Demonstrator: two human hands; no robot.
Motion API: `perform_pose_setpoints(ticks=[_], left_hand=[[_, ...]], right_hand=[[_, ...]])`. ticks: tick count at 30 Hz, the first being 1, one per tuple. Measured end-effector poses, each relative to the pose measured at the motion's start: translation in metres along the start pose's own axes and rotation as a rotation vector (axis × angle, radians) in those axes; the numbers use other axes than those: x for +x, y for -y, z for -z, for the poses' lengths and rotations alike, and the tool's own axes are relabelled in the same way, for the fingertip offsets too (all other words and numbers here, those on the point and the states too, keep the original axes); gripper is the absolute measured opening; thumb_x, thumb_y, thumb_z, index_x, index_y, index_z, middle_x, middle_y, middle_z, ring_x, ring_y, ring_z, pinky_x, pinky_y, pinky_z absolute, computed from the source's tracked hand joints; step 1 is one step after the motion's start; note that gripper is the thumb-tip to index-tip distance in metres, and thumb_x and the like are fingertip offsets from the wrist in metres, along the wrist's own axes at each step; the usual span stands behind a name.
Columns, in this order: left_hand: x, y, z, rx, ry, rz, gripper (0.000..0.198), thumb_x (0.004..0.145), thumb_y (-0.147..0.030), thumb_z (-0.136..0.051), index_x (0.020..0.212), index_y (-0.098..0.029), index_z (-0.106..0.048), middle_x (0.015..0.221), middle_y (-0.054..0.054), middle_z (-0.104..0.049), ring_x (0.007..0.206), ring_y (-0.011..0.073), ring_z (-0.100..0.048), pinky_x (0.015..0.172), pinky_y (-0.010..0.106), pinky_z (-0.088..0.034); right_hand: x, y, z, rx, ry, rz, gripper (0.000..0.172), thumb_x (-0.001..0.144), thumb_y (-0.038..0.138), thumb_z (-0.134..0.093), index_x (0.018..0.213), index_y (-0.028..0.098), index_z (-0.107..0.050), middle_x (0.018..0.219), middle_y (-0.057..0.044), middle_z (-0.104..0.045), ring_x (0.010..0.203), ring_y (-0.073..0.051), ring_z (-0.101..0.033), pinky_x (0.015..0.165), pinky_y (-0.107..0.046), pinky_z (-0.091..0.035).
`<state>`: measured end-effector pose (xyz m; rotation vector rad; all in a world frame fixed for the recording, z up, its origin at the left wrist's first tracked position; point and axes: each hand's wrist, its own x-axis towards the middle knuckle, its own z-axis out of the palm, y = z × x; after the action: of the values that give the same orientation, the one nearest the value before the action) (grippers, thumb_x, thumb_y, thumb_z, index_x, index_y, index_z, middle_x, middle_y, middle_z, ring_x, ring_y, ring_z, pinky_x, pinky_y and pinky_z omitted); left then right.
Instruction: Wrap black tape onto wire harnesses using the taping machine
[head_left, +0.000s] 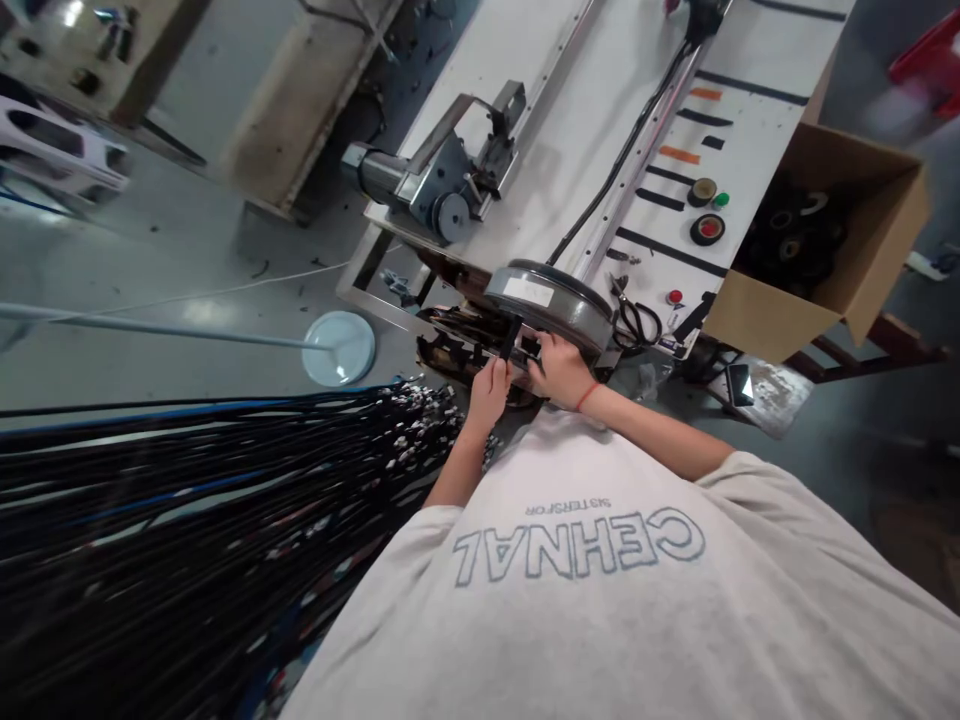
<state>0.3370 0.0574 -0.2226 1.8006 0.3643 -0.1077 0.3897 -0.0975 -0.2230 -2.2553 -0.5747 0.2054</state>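
My left hand [490, 390] is closed around the lower end of a short black strip [512, 338]; whether it is tape or a piece of cable cannot be made out. Close beside it, my right hand [561, 368] has its fingers bent in at the front of a round grey drum-like machine part [559, 305] with a white label. What those fingers pinch is too small to name. A dark, worn mechanism [457, 345] sits just left of the hands, below the table edge. Black-handled scissors [637, 322] lie to the right of the drum.
A white table [577, 130] carries a motor unit [412, 180], a metal rail, tape rolls [706, 229] and black strips. At right stands an open cardboard box [877, 240] of dark parts. Many black cables [225, 520] hang at left, near a round pale-blue base [338, 348].
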Motion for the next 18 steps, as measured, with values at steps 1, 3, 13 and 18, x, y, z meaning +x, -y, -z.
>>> perform_pose_setpoints(ticks=[1,3,13,18], left_hand=[[0.000,-0.001,0.000,-0.011,0.005,-0.001,0.053,0.088,-0.069,-0.043,0.076,-0.019,-0.050,0.056,-0.005,-0.040,0.046,0.0080,-0.034,0.044,0.023,-0.028],[0.001,-0.002,-0.001,-0.039,0.009,0.013,0.051,0.088,-0.068,-0.044,0.076,-0.019,-0.049,0.057,-0.004,-0.040,0.047,0.0077,-0.034,0.044,0.022,-0.027],[0.008,0.017,0.001,0.140,0.053,-0.074,0.037,0.098,-0.046,-0.038,0.078,-0.019,-0.053,0.061,-0.001,-0.048,0.053,0.0117,-0.044,0.053,0.024,-0.036],[0.013,0.021,-0.008,0.468,0.142,-0.129,0.026,0.097,-0.031,-0.042,0.079,-0.019,-0.055,0.069,0.004,-0.059,0.064,0.0182,-0.056,0.066,0.028,-0.040]], right_hand=[[0.010,-0.005,-0.007,-0.022,0.016,-0.091,0.027,0.086,0.024,-0.054,0.110,0.013,-0.056,0.115,-0.022,-0.064,0.112,-0.033,-0.059,0.099,-0.051,-0.046],[0.023,-0.016,-0.015,0.008,0.060,-0.171,0.011,0.086,0.019,-0.054,0.096,0.017,-0.057,0.106,-0.017,-0.067,0.107,-0.030,-0.061,0.098,-0.048,-0.047],[0.009,-0.020,0.000,0.161,0.026,-0.029,0.029,0.080,0.009,-0.048,0.106,0.019,-0.054,0.098,-0.007,-0.068,0.087,-0.021,-0.064,0.082,-0.035,-0.051],[0.016,-0.012,0.006,0.136,0.082,0.073,0.030,0.084,0.010,-0.044,0.110,0.021,-0.054,0.096,-0.006,-0.069,0.093,-0.022,-0.064,0.086,-0.035,-0.050]])
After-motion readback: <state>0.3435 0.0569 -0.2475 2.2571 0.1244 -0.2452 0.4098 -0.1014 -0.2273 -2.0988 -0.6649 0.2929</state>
